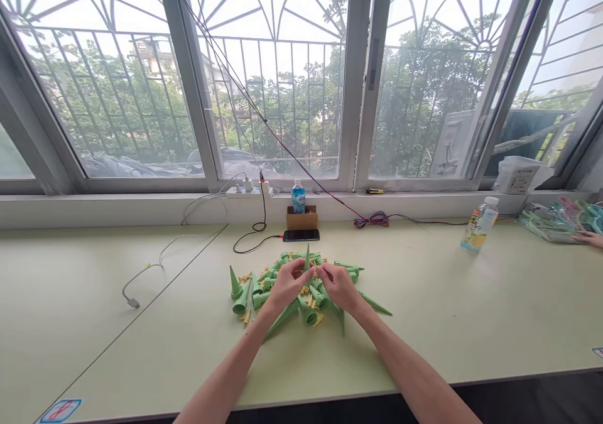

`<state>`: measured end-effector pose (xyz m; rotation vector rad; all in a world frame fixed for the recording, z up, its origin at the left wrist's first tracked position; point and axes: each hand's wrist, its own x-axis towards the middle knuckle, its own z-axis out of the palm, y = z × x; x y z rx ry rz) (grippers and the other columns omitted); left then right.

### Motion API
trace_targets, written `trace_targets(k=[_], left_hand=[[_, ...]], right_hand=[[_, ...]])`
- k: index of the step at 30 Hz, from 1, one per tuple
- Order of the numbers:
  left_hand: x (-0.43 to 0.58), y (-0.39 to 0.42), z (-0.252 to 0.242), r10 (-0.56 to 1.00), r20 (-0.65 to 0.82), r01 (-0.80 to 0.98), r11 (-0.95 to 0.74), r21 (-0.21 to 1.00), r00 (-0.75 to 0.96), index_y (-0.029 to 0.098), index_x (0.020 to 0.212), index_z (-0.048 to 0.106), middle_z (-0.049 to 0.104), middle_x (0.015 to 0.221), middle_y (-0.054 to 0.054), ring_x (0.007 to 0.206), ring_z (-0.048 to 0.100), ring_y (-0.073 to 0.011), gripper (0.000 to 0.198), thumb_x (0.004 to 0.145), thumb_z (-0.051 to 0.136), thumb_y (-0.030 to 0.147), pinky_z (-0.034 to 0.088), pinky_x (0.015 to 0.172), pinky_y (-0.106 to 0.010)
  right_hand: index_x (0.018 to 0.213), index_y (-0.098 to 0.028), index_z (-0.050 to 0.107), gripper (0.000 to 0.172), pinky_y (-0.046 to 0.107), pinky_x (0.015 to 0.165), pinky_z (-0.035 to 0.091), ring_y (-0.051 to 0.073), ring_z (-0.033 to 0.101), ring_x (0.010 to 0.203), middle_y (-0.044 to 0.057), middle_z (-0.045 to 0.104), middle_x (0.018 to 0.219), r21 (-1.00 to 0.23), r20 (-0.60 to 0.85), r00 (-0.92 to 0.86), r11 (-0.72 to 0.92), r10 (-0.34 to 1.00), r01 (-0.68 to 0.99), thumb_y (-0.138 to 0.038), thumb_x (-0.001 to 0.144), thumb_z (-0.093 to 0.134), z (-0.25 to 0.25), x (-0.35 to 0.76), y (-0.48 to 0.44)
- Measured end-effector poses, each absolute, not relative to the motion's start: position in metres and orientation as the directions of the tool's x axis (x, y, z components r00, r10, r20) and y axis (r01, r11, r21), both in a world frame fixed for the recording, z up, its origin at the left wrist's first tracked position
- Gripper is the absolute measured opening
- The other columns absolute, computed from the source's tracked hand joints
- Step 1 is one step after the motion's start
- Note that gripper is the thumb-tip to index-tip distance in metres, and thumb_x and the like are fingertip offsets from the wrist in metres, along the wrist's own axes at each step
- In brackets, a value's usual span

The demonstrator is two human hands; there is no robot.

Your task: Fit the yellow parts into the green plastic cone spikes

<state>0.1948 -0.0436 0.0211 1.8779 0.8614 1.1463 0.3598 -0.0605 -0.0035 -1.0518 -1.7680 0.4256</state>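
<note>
My left hand (pixel 288 282) is closed around a green plastic spike (pixel 308 258), its tip pointing up. Close against it, my right hand (pixel 338 284) is pinched at the side of the spike, on what looks like a small yellow piece (pixel 315 271), mostly covered by the fingertips. Beneath and around both hands lies a loose pile of green cone-shaped spikes (pixel 308 311), several with wide hollow ends. One green spike (pixel 234 284) stands upright at the pile's left. Small yellow pieces (pixel 247 316) are scattered among them. Parts of the pile are hidden behind my hands.
Behind the pile lie a phone (pixel 301 235) on a cable and a small cardboard box (pixel 302 218) with a blue-labelled bottle (pixel 298 196). At right stand a drink bottle (pixel 479 226) and plastic items (pixel 549 218), with another person's hand (pixel 590 239) beside them. A cable (pixel 133 302) lies left.
</note>
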Motion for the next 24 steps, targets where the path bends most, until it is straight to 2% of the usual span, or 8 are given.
trace_targets(k=[5, 9, 13, 19, 24], left_hand=[[0.195, -0.044, 0.021, 0.841, 0.397, 0.151, -0.475, 0.867, 0.369, 0.014, 0.090, 0.066, 0.063, 0.079, -0.004, 0.063, 0.053, -0.0123, 0.032, 0.083, 0.061, 0.045, 0.040, 0.056, -0.022], [0.196, -0.044, 0.021, 0.858, 0.389, 0.140, -0.453, 0.880, 0.335, 0.014, 0.088, 0.066, 0.061, 0.074, -0.003, 0.059, 0.051, -0.0113, 0.034, 0.081, 0.063, 0.047, 0.036, 0.050, -0.021], [0.196, -0.044, 0.021, 0.871, 0.386, 0.134, -0.440, 0.888, 0.302, 0.014, 0.087, 0.066, 0.062, 0.075, -0.003, 0.060, 0.053, -0.0119, 0.034, 0.079, 0.064, 0.047, 0.037, 0.050, -0.021], [0.197, -0.046, 0.023, 0.867, 0.406, 0.136, -0.457, 0.879, 0.288, 0.014, 0.087, 0.068, 0.064, 0.077, -0.004, 0.063, 0.056, -0.0134, 0.034, 0.077, 0.066, 0.047, 0.040, 0.052, -0.021], [0.197, -0.047, 0.024, 0.871, 0.392, 0.142, -0.446, 0.884, 0.296, 0.014, 0.089, 0.068, 0.064, 0.078, -0.004, 0.064, 0.057, -0.0142, 0.035, 0.078, 0.065, 0.048, 0.041, 0.053, -0.022]], right_hand=[[0.064, -0.018, 0.047, 0.044, 0.024, 0.054, 0.030, 0.011, 0.040, 0.054, -0.002, 0.047, 0.057, -0.697, 0.565, -0.118, 0.548, 0.817, 0.462, -0.045, 0.098, 0.037, -0.004, 0.359, -0.061], [0.080, -0.018, 0.055, 0.033, 0.023, 0.054, 0.031, 0.011, 0.040, 0.053, -0.003, 0.050, 0.060, -0.709, 0.563, -0.137, 0.561, 0.815, 0.428, -0.042, 0.097, 0.040, 0.003, 0.359, -0.067], [0.089, -0.018, 0.057, 0.022, 0.023, 0.055, 0.033, 0.012, 0.041, 0.056, -0.001, 0.056, 0.070, -0.701, 0.581, -0.164, 0.593, 0.797, 0.396, -0.036, 0.095, 0.045, 0.006, 0.358, -0.070], [0.085, -0.018, 0.057, 0.022, 0.024, 0.054, 0.031, 0.012, 0.039, 0.056, -0.001, 0.051, 0.066, -0.701, 0.580, -0.158, 0.589, 0.799, 0.403, -0.034, 0.094, 0.045, 0.002, 0.359, -0.067], [0.076, -0.018, 0.053, 0.028, 0.023, 0.054, 0.030, 0.012, 0.037, 0.055, -0.003, 0.046, 0.061, -0.688, 0.584, -0.146, 0.582, 0.799, 0.433, -0.036, 0.095, 0.043, 0.000, 0.359, -0.065]])
